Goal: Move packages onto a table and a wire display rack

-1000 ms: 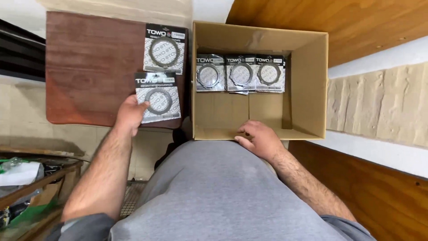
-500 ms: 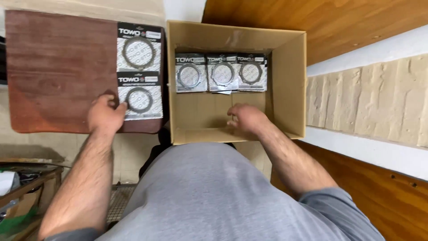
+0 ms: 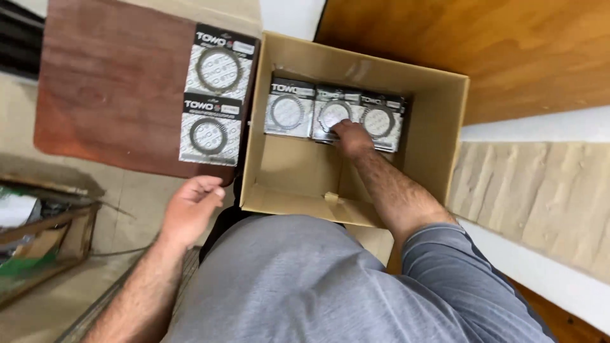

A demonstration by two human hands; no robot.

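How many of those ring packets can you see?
5. Two packets lie on the brown board: far, near. Three in the cardboard box: left, middle under the right hand, right. More may lie beneath.

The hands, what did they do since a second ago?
The right hand left the box's near edge and reached in onto the middle packet. The left hand let go of the near packet on the brown board. All packets stayed put.

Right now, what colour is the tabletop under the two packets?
Dark reddish-brown wood tabletop, clearest in the head view.
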